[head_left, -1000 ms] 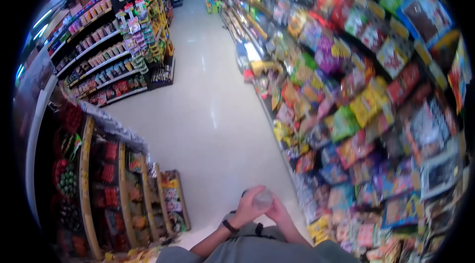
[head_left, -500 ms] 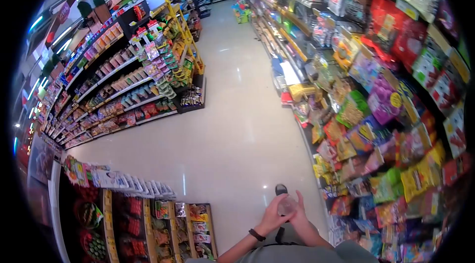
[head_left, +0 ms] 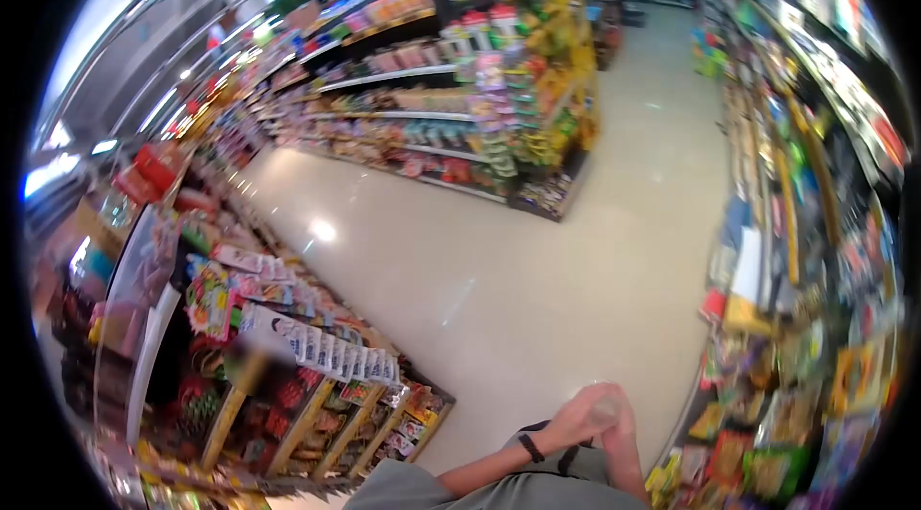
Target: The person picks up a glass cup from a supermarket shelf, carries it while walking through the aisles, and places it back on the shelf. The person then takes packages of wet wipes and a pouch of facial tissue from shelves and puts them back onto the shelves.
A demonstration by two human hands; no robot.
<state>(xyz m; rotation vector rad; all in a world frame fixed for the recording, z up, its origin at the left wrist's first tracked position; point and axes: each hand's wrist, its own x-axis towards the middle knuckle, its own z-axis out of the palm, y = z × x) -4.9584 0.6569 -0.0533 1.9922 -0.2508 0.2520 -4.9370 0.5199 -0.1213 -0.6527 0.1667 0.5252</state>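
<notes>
Near the bottom of the view, both my hands are wrapped round a small clear container (head_left: 604,406) with a round outline, probably plastic; its exact kind I cannot make out. My left hand (head_left: 572,420), with a dark beaded bracelet (head_left: 531,448) at the wrist, closes on it from the left. From the right side my right hand (head_left: 625,421) presses against it, fingers curved over the top. Most of the container is hidden behind the fingers. Both forearms reach forward over my grey-green clothing (head_left: 508,491).
A shelf end with snack packets (head_left: 422,404) stands to my left. Ahead is a stocked shelf unit (head_left: 413,112) with a yellow-edged end display (head_left: 556,97). Bagged goods (head_left: 767,414) line the right wall. Pale shiny floor (head_left: 537,289) runs between them.
My view has swung to the left, so the shelves appear shifted right and blurred. My hands have drawn closer together round the clear container, covering more of it.
</notes>
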